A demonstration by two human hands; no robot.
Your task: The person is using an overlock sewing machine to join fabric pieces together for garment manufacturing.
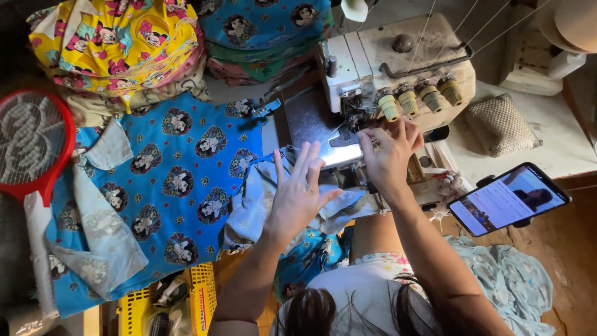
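At the overlock sewing machine (398, 68), on the bench (559, 143): left hand (298, 193) spread flat, fingers splayed, on pale blue fabric (261, 199) just before the presser foot; right hand (388, 152) curled at the needle area (grip hidden, cannot tell what it pinches). Best kept flat and taut, fingertips clear of the needle.

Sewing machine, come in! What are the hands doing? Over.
Left hand open, flat on pale blue cloth. Right hand up at the sewing machine, fingers by the needle area. Nothing blocking; phone off to the right.
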